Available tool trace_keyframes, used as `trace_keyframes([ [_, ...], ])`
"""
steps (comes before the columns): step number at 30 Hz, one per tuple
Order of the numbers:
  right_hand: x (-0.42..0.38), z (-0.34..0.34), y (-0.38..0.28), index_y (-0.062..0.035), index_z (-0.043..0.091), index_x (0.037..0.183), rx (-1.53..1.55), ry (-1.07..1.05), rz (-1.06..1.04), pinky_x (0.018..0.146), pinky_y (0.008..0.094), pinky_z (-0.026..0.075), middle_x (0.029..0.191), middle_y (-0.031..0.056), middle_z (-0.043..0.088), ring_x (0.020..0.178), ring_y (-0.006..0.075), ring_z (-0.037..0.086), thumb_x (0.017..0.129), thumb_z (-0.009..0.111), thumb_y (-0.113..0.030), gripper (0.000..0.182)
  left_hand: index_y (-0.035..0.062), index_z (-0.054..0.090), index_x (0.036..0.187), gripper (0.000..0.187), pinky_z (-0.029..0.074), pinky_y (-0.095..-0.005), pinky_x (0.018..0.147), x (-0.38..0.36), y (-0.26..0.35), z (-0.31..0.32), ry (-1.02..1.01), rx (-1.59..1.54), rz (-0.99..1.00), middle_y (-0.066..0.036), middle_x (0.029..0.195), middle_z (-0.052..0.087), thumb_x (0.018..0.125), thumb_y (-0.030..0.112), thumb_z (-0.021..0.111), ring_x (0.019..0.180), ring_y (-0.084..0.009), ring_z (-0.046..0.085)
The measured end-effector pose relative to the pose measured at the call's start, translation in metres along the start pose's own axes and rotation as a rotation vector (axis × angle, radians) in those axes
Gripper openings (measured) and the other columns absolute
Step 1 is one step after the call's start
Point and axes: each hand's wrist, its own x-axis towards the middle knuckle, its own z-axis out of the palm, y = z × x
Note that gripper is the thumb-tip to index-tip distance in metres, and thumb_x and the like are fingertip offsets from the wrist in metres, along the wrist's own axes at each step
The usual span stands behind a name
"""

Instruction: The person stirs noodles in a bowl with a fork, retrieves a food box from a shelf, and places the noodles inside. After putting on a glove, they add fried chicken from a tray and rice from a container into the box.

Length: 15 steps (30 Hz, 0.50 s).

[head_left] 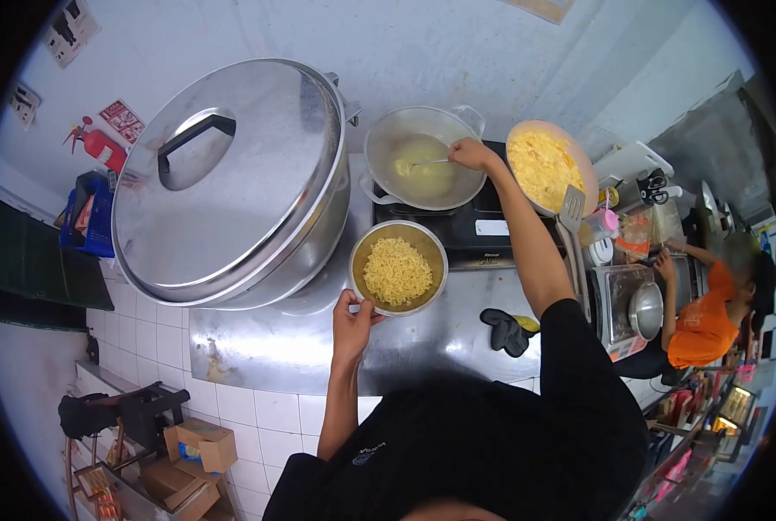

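Note:
My left hand (353, 326) grips the near-left rim of a steel bowl (442, 260) that holds a heap of yellow noodles (397, 272). Over the right side of a metal wok (378, 139), my right hand (472, 154) is closed on the handle of a utensil (431, 161). The utensil's far end dips into cloudy yellowish liquid (423, 178) in the wok. Right of my right hand, a round pan (589, 174) holds a yellow, egg-like food (544, 165). The wok sits on a black gas stove (470, 227).
A huge lidded steel pot (240, 200) fills the left. Black gloves (508, 332) lie on the steel table (275, 352). A slotted spatula (572, 208) leans by the pan. At the right, a person in orange (700, 321) works near a metal bowl (646, 310). Cardboard boxes (201, 443) stand lower left.

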Motion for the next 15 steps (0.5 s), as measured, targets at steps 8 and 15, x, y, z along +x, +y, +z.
trace_keyframes([
  [8,-0.024,-0.022,-0.052,-0.0114,0.062,0.082,0.572,-0.095,0.189,0.049,0.022,0.028,0.067,-0.0046,0.046,0.058,0.0068,0.037,0.08,0.058,-0.024,0.013,0.0024,0.042,0.084,0.01,0.058,-0.0291,0.068,0.002,0.002,0.0,-0.002,-0.008,-0.001,-0.011,0.09,0.056,0.089,0.005,0.051,0.078,-0.0182,0.063],
  [15,-0.051,-0.08,-0.078,-0.0113,0.063,0.086,0.479,-0.017,0.079,0.051,0.0216,0.029,0.069,-0.0055,0.047,0.061,0.0057,0.038,0.083,0.056,-0.024,0.015,0.0029,0.043,0.086,0.008,0.058,-0.0287,0.068,0.003,0.01,0.005,-0.032,0.005,0.024,-0.011,0.09,0.059,0.09,0.004,0.05,0.078,-0.0179,0.064],
])
